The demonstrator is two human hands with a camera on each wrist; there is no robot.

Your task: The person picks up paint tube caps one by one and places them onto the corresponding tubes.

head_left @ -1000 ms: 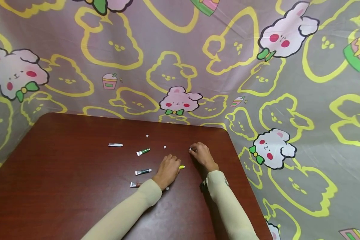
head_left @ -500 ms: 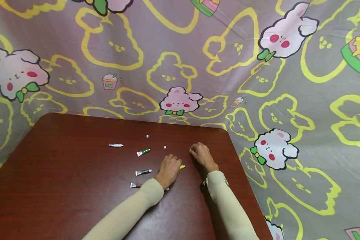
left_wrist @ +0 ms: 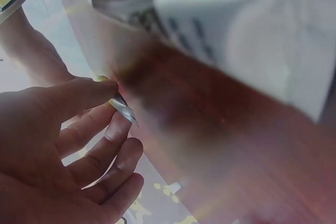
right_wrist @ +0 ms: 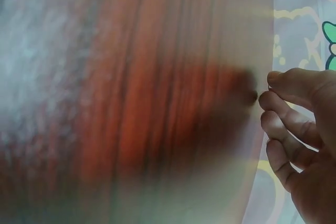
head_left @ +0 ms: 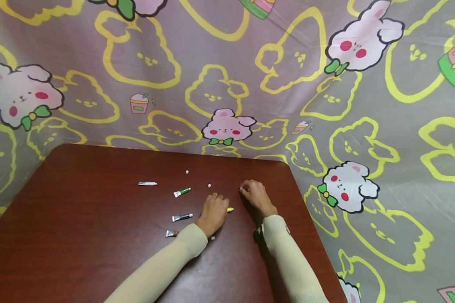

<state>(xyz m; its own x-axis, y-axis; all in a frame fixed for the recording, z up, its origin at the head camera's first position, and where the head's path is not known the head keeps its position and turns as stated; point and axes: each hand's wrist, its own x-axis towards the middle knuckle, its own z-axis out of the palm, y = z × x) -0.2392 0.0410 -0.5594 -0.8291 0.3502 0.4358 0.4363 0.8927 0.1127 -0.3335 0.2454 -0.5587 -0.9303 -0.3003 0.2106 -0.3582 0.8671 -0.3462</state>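
The yellow tube (head_left: 229, 209) lies on the table (head_left: 79, 244) under your left hand (head_left: 213, 212), only its yellow tip poking out on the right side of the hand. In the left wrist view your thumb and fingers (left_wrist: 118, 129) pinch the tube's crimped end (left_wrist: 124, 108), so that hand is clamped on it.

Your right hand (head_left: 255, 195) rests just beside, a little further back on the table, its fingertips curled down round a small white cap (head_left: 241, 190). The right wrist view is too blurred to show the cap, though the fingers (right_wrist: 286, 108) are bent together there.

Left of your left hand lie three more tubes: a green tube (head_left: 182, 192) nearest the back, a dark tube (head_left: 182, 217) below it, and a reddish tube (head_left: 171, 233) partly hidden by your left sleeve (head_left: 167, 265). A white tube (head_left: 147, 183) sits well apart to the left. Two loose white caps lie further back, one (head_left: 209, 185) near your left hand's fingers and one (head_left: 187, 171) beyond the green tube.

A bunny-print cloth (head_left: 227, 84) hangs behind and beside the table.
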